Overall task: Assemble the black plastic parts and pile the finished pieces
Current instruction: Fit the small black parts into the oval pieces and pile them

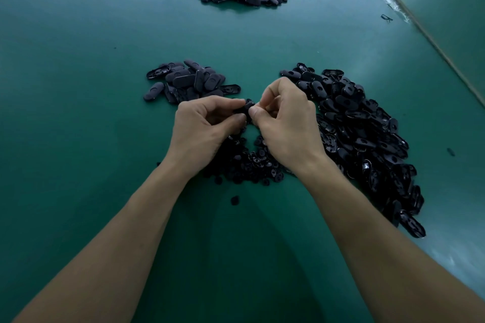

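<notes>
My forearms (131,231) meet above the small-pieces heap (252,162); left hand (202,126) and right hand (286,123) both pinch one black part (245,109). I'd align it squarely before pressing.

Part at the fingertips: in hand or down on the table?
In hand. The left hand and right hand both pinch the part, raised over the loose pieces. Joined or not: cannot tell.

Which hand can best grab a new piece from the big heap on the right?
Probably the right hand: it is next to the big heap, while the left hand is on the far side, by the smaller pile. Both hands pinch one black part.
</notes>
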Tool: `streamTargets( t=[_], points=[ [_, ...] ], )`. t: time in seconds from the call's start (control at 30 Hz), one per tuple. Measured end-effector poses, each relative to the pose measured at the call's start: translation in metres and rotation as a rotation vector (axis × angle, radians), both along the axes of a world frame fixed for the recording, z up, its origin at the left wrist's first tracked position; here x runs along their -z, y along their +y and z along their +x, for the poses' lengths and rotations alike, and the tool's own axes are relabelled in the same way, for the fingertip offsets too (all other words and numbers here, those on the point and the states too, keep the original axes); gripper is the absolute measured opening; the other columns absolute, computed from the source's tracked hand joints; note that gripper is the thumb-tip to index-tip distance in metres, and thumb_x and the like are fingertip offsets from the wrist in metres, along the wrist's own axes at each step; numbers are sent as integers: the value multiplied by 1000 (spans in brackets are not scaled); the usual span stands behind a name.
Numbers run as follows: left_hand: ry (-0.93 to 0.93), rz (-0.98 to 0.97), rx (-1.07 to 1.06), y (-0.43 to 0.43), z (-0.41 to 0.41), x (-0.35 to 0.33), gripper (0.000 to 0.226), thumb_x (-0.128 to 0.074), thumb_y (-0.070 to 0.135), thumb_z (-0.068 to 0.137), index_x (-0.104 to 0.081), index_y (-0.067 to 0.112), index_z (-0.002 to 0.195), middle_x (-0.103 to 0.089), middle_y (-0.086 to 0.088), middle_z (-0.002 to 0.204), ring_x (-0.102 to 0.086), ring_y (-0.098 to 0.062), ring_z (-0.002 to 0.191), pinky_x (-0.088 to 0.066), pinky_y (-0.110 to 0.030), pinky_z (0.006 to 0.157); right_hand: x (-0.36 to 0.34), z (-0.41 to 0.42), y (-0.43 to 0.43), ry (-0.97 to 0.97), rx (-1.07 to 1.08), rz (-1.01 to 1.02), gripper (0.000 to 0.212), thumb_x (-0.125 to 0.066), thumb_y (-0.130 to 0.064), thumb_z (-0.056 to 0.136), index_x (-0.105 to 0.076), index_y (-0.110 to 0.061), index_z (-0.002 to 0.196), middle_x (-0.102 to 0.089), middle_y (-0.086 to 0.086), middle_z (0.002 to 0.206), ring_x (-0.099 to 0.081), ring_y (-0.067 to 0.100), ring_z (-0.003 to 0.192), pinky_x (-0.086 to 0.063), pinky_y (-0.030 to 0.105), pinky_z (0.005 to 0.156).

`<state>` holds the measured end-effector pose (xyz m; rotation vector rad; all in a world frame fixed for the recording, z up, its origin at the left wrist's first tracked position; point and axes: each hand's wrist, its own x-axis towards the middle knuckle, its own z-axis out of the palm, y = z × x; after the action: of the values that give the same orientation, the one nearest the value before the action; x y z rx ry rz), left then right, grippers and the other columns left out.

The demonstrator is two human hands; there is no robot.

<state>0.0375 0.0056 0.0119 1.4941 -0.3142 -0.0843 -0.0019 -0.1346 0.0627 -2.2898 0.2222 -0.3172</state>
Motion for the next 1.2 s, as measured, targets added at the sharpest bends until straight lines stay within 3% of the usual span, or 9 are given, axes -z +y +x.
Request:
streamTargets(
  t=[0.23,0.4,0.53,0.67,0.87,0.97,1.07,1.2],
  points=[
    [24,-36,-20,-1,0,-1,27,-76,-5,82,-74,18,95,-76,4,75,-71,-10,69,-56,-20,69,-7,2,-3,83,-72,12,28,-67,-15,90,-47,-29,77,-65,0,77,-56,10,63,-46,24,58],
    [29,-23,-21,-1,1,1,25,-77,-4,81,-73,17,95,-76,1,77,-71,-14,71,-58,-23,71,-7,2,0,63,-43,-45,28,-67,-12,91,-48,-27,76,-59,-5,72,-52,4,61,-43,13,55],
    [8,-5,-10,1,2,2,24,-77,-3,82,-74,15,96,-77,-4,82,-72,-17,73,-59,-25,72,-5,1,6,30,17,-100,32,-69,-12,89,-47,-28,71,-59,-5,73,-54,4,65,-42,12,56],
    [-9,10,1,2,3,4,25,-77,-3,83,-74,20,93,-78,1,83,-72,-13,75,-58,-26,74,-3,-1,13,20,28,-179,31,-65,-12,91,-46,-27,71,-60,-2,74,-55,14,67,-42,25,56],
    [-44,42,-11,2,3,5,17,-78,10,84,-72,21,96,-77,-4,95,-74,-26,89,-60,-45,85,-9,-3,18,-2,-3,-215,18,-62,-11,92,-55,-23,81,-62,1,75,-59,23,70,-48,35,63],
    [-54,50,-19,3,4,4,15,-76,8,87,-70,17,97,-76,-5,95,-73,-25,89,-60,-46,85,-12,-4,19,-14,-28,-221,22,-64,-10,91,-53,-26,79,-59,-6,70,-56,17,67,-45,30,64],
    [-56,65,-23,2,4,4,15,-73,3,88,-69,15,96,-75,-5,93,-73,-23,86,-61,-43,83,-12,-4,17,-3,-57,-196,23,-65,-10,90,-55,-27,77,-61,-6,71,-60,18,71,-52,34,68],
    [-35,44,-9,0,4,3,23,-72,-1,88,-67,21,92,-74,7,85,-68,-5,75,-57,-24,72,-8,0,7,-25,-57,-169,15,-69,-9,88,-64,-22,84,-66,-7,80,-62,8,75,-53,26,71]
  ],
)
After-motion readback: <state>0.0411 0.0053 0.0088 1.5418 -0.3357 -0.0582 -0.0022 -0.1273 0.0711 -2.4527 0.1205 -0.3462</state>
